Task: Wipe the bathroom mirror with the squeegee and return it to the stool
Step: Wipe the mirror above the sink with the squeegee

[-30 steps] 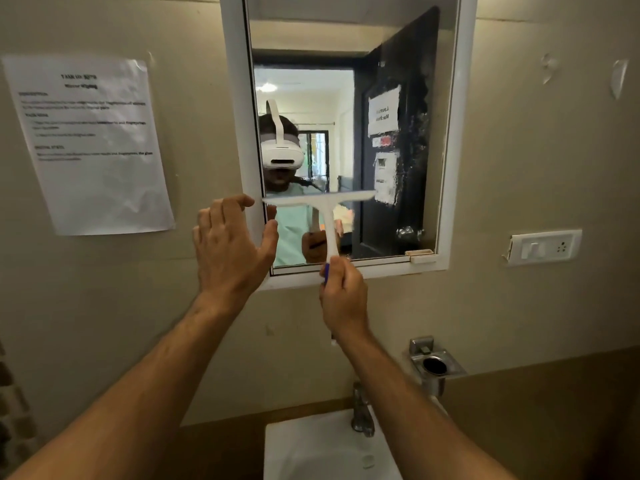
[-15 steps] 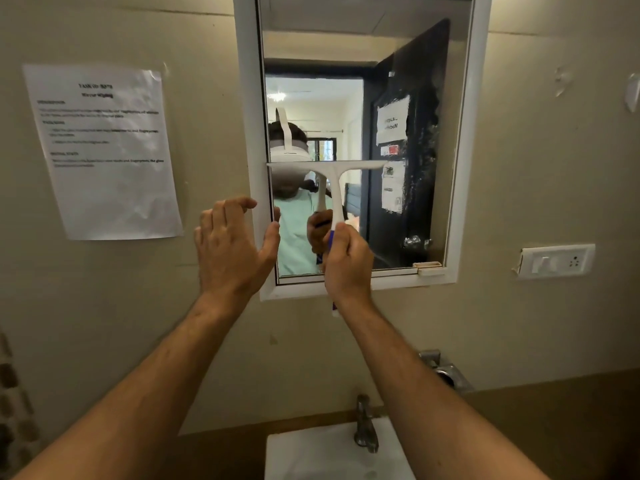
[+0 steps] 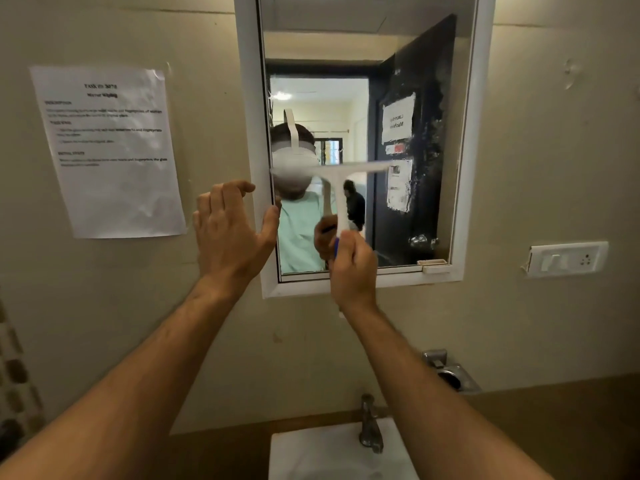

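The white-framed bathroom mirror [image 3: 424,57] hangs on the beige wall straight ahead. My right hand [image 3: 353,268] grips the lower handle of a white T-shaped squeegee [image 3: 341,199]. Its blade lies level across the left half of the glass at about mid-height, slightly blurred. My left hand [image 3: 230,233] is open with fingers spread, its palm against the mirror's left frame and its thumb at the edge of the glass. The stool is out of view.
A printed paper sheet [image 3: 110,150] is taped to the wall at the left. A white switch plate [image 3: 568,259] sits at the right. Below are a white sink [image 3: 332,452] with a metal tap [image 3: 370,424] and a metal wall holder [image 3: 450,375].
My right hand raised the squeegee blade up the left part of the mirror from a second ago. The left hand stayed on the frame.
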`<control>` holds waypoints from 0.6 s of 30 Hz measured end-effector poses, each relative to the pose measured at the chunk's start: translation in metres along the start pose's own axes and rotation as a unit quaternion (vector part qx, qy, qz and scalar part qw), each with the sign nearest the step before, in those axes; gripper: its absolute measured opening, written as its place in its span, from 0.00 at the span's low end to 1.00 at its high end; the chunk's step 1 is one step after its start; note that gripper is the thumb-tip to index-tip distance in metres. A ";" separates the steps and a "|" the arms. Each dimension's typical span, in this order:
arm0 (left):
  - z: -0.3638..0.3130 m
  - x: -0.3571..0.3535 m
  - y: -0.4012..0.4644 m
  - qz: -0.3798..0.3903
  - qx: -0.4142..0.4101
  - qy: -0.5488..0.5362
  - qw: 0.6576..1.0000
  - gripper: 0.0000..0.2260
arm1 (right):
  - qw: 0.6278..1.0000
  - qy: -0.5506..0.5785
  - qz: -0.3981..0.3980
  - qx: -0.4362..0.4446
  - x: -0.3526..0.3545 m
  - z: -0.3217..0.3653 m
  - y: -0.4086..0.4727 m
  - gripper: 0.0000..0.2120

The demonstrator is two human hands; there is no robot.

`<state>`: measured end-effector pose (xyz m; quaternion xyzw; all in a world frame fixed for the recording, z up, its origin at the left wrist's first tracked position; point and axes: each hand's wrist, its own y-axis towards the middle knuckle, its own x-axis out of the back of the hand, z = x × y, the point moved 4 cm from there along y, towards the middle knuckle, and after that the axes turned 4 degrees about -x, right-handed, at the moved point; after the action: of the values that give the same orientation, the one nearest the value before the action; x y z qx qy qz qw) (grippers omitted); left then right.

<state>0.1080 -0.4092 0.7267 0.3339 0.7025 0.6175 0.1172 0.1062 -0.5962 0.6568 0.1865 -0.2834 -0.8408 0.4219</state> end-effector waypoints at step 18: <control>0.008 -0.003 0.010 -0.008 -0.003 -0.020 1.000 0.21 | 0.999 0.031 0.012 0.007 -0.004 -0.016 -0.016 0.13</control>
<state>0.1182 -0.4048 0.7332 0.3400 0.7006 0.6123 0.1369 0.1077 -0.5906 0.6347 0.2118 -0.2788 -0.8274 0.4391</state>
